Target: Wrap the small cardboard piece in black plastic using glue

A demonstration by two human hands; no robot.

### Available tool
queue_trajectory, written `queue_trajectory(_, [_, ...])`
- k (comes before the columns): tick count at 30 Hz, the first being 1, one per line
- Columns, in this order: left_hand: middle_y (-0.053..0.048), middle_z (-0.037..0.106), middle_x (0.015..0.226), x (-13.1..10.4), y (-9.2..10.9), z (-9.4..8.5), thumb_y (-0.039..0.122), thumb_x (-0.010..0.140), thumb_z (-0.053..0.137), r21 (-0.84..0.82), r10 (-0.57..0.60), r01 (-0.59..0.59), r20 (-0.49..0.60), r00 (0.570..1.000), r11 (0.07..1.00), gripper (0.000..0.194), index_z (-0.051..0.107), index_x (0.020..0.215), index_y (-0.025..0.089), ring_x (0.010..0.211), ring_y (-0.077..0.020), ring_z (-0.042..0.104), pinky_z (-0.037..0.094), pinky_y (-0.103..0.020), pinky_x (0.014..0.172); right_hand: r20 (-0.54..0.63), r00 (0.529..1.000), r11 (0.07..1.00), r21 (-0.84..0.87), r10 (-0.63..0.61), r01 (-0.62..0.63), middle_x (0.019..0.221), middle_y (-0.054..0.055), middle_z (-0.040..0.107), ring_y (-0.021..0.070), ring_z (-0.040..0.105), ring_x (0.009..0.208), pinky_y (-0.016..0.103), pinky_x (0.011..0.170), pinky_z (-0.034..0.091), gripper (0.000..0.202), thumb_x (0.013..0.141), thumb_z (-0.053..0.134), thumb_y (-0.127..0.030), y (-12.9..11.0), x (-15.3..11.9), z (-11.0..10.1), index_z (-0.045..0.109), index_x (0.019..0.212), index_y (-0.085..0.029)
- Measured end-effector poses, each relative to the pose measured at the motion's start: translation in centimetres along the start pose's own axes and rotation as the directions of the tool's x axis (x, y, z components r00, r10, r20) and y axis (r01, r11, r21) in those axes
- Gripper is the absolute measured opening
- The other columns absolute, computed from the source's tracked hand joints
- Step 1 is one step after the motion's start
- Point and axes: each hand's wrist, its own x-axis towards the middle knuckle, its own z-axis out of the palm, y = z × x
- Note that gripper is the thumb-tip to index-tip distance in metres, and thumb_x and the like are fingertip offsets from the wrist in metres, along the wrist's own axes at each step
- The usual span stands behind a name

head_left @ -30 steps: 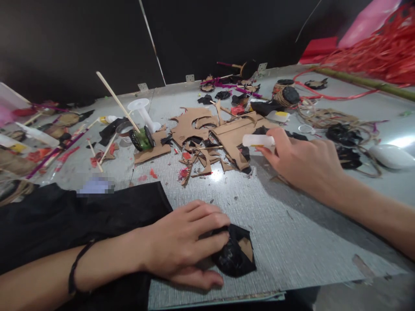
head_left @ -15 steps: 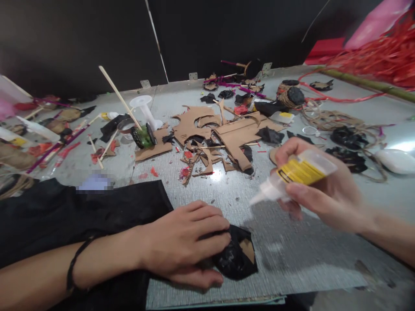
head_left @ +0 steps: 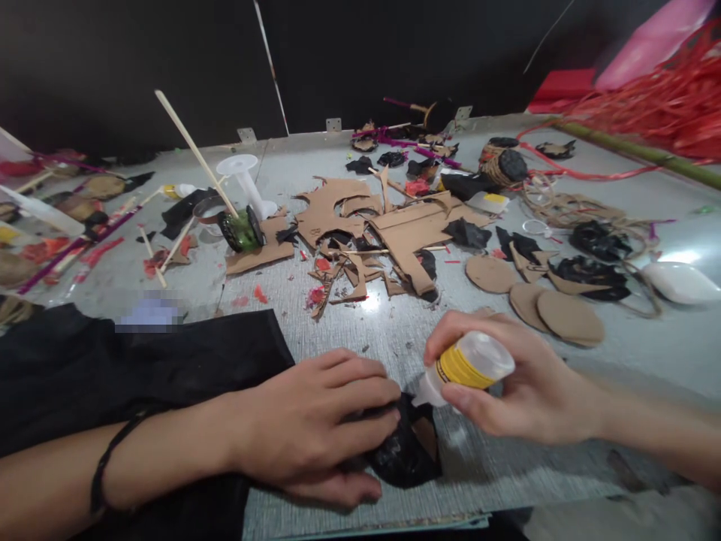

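My left hand [head_left: 324, 424] presses down on a black-covered cardboard piece [head_left: 402, 451], its fingers curled over the left side. Part of that piece is hidden under the fingers. A small patch of bare brown cardboard shows on its right side. In my right hand [head_left: 523, 387] is a small glue bottle [head_left: 467, 364] with a yellow label, gripped between thumb and fingers. The bottle is tilted, nozzle down and left, with the tip at the upper edge of the black material. Whether the tip touches it I cannot tell.
Black cloth [head_left: 169, 368] covers the table's left front. Cardboard scraps [head_left: 405, 240] lie in the middle, cardboard discs [head_left: 570, 315] on the right. A green roll [head_left: 242, 229] with a stick in it stands beside a white spool [head_left: 245, 180]. Red strips [head_left: 665, 98] pile up behind.
My right hand has brought the glue bottle down and left, from above the table to the black-covered piece, tipping it more steeply. The cardboard discs have come into view. My left hand stays on the piece.
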Motion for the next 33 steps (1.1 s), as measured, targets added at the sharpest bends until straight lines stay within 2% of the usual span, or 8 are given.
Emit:
queue_trajectory(6, [-0.011, 0.083, 0.124, 0.0, 0.1, 0.0, 0.041, 0.12, 0.049, 0.019, 0.025, -0.026, 0.01, 1.0, 0.999, 0.043, 0.072, 0.124, 0.005, 0.117, -0.0295, 0.071, 0.054, -0.043, 0.096, 0.047, 0.999, 0.999, -0.047, -0.006, 0.008, 0.068, -0.005, 0.066, 0.0108, 0.056, 0.053, 0.024, 0.05, 0.043, 0.015, 0.098, 0.075, -0.036, 0.1, -0.3, 0.0, 0.066, 0.095, -0.024])
queue_trajectory(10, [-0.011, 0.082, 0.127, 0.2, 0.1, -0.2, 0.04, 0.119, 0.05, 0.01, 0.024, -0.024, 0.033, 0.999, 1.0, 0.04, 0.07, 0.129, 0.007, 0.118, -0.029, 0.071, 0.055, -0.043, 0.096, 0.079, 0.997, 0.999, -0.035, -0.011, 0.014, 0.067, -0.007, 0.062, 0.01, 0.052, 0.052, 0.025, 0.05, 0.039, 0.012, 0.098, 0.073, -0.033, 0.2, -0.1, -0.3, 0.064, 0.095, -0.025])
queue_trajectory(18, [-0.012, 0.083, 0.125, 0.4, 0.1, -0.2, 0.039, 0.12, 0.047, 0.024, 0.037, -0.037, 0.01, 0.999, 0.999, 0.04, 0.072, 0.123, 0.008, 0.115, -0.0278, 0.072, 0.055, -0.041, 0.093, 0.101, 0.994, 0.998, -0.053, -0.035, 0.041, 0.064, -0.01, 0.056, 0.0093, 0.048, 0.05, 0.027, 0.05, 0.035, 0.015, 0.098, 0.072, -0.03, 0.3, -0.1, -0.5, 0.058, 0.094, -0.026])
queue_trajectory(22, [-0.012, 0.082, 0.126, 0.4, 0.0, -0.3, 0.039, 0.12, 0.047, 0.017, 0.038, -0.038, 0.021, 0.999, 0.999, 0.04, 0.072, 0.123, 0.008, 0.114, -0.0281, 0.073, 0.055, -0.042, 0.093, 0.093, 0.991, 0.982, -0.15, -0.1, 0.113, 0.064, -0.009, 0.057, 0.01, 0.047, 0.05, 0.028, 0.052, 0.038, 0.015, 0.1, 0.07, -0.032, 0.5, -0.4, -0.5, 0.057, 0.094, -0.026])
queue_trajectory(25, [-0.013, 0.082, 0.126, 0.4, 0.1, -0.3, 0.039, 0.12, 0.048, 0.007, 0.028, -0.028, 0.032, 0.999, 1.0, 0.04, 0.073, 0.122, 0.008, 0.113, -0.0281, 0.073, 0.055, -0.042, 0.094, 0.082, 0.979, 0.963, -0.181, -0.186, 0.198, 0.067, -0.007, 0.059, 0.0113, 0.049, 0.053, 0.029, 0.054, 0.039, 0.024, 0.105, 0.072, -0.04, 0.9, -0.4, -0.6, 0.056, 0.094, -0.026])
queue_trajectory(28, [-0.013, 0.082, 0.127, 0.4, 0.1, -0.3, 0.039, 0.12, 0.047, 0.004, 0.026, -0.026, 0.041, 0.999, 1.0, 0.04, 0.073, 0.123, 0.009, 0.113, -0.0278, 0.073, 0.055, -0.042, 0.095, 0.095, 0.964, 0.95, -0.172, -0.249, 0.262, 0.066, -0.007, 0.053, 0.0115, 0.046, 0.053, 0.03, 0.053, 0.037, 0.034, 0.106, 0.071, -0.048, 1.2, -0.3, -0.9, 0.052, 0.088, -0.026])
queue_trajectory(33, [-0.012, 0.082, 0.127, 0.4, 0.1, -0.2, 0.038, 0.12, 0.048, 0.015, 0.024, -0.024, 0.034, 0.999, 1.0, 0.039, 0.073, 0.123, 0.009, 0.113, -0.0275, 0.073, 0.055, -0.042, 0.095, 0.131, 0.956, 0.94, -0.192, -0.261, 0.283, 0.065, -0.009, 0.039, 0.012, 0.035, 0.053, 0.031, 0.05, 0.031, 0.04, 0.104, 0.072, -0.043, 0.9, -0.1, -1.1, 0.044, 0.079, -0.027])
